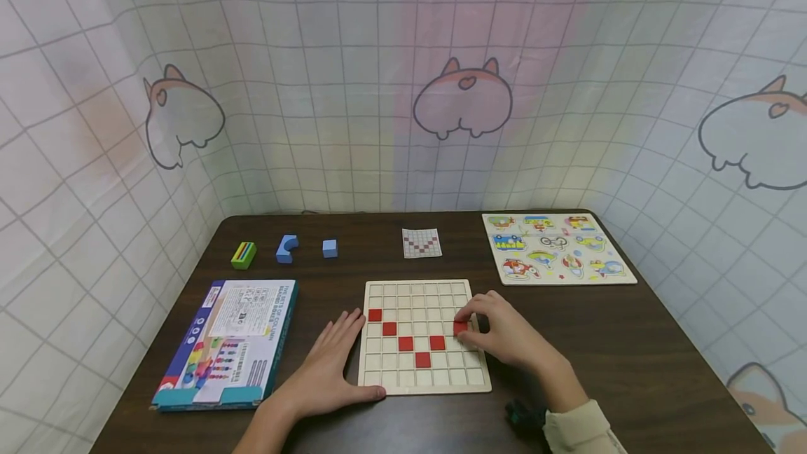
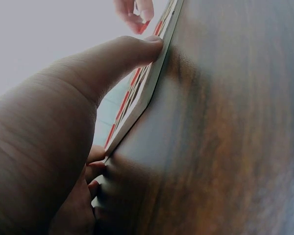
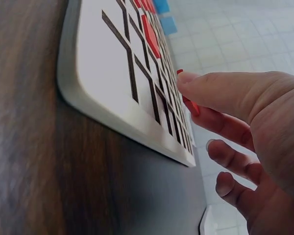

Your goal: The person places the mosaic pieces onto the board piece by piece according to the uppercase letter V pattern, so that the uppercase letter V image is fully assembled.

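Note:
A pale wooden grid board (image 1: 425, 389) lies on the table in front of me, with several red square tiles (image 1: 423, 360) set in its cells along two slanting lines that meet low down. My left hand (image 1: 328, 370) lies against the board's left side, fingers extended along the edge and thumb (image 2: 142, 51) at the near corner. Over the right part of the grid, my right hand (image 1: 507, 331) pinches a red tile (image 3: 191, 106) between thumb and index finger. The other right fingers (image 3: 230, 159) are bent and hold nothing.
Behind the board lies a small pattern card (image 1: 422, 244). A puzzle board with pictures (image 1: 555, 249) is at the back right. To the left lie a flat box (image 1: 227, 342), a green striped block (image 1: 243, 256), a blue arch block (image 1: 286, 249) and a blue cube (image 1: 330, 249).

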Available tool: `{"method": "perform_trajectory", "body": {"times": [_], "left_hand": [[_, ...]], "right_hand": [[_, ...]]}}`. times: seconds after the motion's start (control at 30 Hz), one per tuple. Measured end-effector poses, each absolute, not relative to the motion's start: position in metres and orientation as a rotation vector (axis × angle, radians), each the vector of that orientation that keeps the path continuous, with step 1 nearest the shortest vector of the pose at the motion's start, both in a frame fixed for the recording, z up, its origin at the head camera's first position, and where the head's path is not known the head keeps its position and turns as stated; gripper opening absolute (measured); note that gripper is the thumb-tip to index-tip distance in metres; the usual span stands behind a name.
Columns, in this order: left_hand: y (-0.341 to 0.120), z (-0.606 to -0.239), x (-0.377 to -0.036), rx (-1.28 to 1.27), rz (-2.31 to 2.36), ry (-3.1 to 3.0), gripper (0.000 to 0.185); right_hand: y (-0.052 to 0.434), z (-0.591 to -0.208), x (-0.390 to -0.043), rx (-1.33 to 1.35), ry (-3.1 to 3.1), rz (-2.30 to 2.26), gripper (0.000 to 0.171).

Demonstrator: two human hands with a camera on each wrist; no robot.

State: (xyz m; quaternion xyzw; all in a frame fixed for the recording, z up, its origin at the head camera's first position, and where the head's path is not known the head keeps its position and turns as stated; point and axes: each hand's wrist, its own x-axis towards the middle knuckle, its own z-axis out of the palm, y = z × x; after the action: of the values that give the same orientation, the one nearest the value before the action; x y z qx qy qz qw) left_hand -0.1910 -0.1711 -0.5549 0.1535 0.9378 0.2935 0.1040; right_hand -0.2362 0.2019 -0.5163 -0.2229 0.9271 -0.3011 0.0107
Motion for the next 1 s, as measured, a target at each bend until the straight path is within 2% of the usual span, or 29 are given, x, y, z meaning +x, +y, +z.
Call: {"method": "perform_trajectory", "body": {"times": [1.0], "left_hand": [[-0.171, -0.553, -0.191, 0.442, 0.86, 2.758, 0.139]], "right_hand": [[0.187, -0.521, -0.252, -0.779, 2.846, -0.907, 0.014]]}}
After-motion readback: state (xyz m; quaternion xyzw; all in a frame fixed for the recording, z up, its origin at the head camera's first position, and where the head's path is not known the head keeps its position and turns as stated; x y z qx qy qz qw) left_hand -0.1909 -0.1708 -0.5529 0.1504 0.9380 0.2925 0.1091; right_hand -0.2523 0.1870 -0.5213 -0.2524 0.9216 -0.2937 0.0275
